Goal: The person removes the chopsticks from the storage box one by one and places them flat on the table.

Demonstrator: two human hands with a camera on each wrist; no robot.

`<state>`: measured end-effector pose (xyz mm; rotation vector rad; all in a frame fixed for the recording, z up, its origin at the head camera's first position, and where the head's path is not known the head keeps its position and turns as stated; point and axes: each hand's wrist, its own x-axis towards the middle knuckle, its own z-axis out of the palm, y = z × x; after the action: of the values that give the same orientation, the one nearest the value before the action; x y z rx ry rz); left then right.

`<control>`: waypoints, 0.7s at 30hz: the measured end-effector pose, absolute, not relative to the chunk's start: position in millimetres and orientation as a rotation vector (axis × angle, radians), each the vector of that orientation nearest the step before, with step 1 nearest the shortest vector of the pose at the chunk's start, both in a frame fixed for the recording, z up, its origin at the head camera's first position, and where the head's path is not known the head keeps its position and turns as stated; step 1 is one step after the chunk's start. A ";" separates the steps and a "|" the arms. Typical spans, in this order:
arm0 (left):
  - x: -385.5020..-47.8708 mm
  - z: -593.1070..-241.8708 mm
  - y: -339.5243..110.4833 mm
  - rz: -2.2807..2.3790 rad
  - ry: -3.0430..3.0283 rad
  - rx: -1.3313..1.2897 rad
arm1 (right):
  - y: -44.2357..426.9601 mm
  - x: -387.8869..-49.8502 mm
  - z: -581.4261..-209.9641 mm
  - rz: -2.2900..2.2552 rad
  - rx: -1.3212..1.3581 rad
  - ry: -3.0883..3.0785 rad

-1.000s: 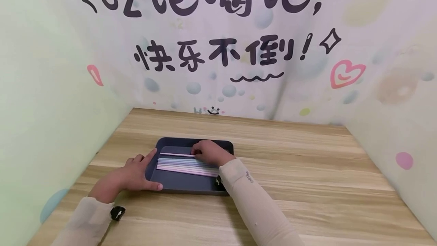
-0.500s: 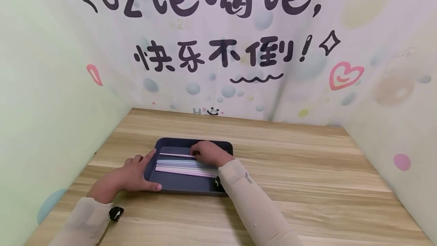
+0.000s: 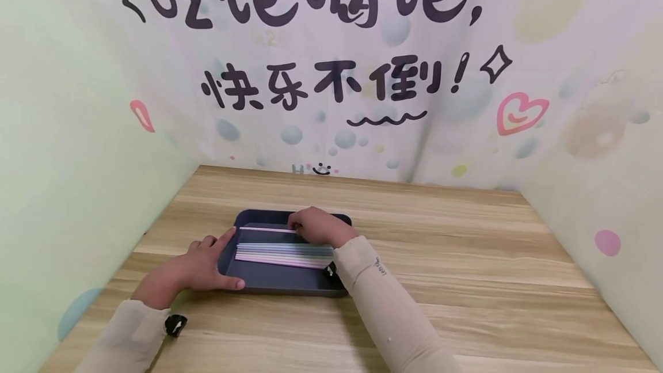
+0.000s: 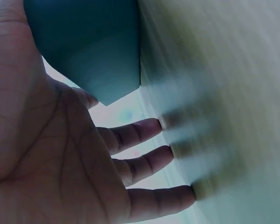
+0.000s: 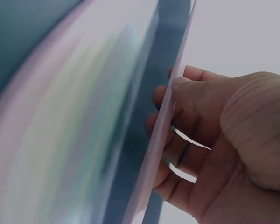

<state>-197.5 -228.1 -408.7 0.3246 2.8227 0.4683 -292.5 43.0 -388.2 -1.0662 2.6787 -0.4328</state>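
Right grip (image 3: 320,227) pinches pink stick (image 5: 162,126), now farther from stick row (image 3: 282,253).

1 tray (image 3: 282,281), 1 sep. stick (image 3: 266,229), stick grp. (image 3: 282,255) (no. unclear)

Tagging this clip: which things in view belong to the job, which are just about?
Seemingly in the job:
pink stick, pinched by the right hand
row of pastel sticks
dark tray, touched by the left hand

Just surroundings:
wooden table
printed backdrop
black wrist devices
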 end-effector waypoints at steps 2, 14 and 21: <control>-197.4 -408.9 -228.1 0.471 2.824 0.325 | 43.3 -292.3 -382.6 -0.428 -1.097 2.662; -196.8 -408.1 -228.3 0.467 2.828 0.333 | 52.4 -292.2 -352.8 -0.429 -1.124 2.526; -196.8 -407.8 -228.1 0.474 2.827 0.329 | 66.9 -293.4 -342.2 -0.446 -1.097 2.484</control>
<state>-196.8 -228.1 -407.8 0.3291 2.8271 0.4740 -293.4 66.9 -342.2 -1.0967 2.4838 -0.4463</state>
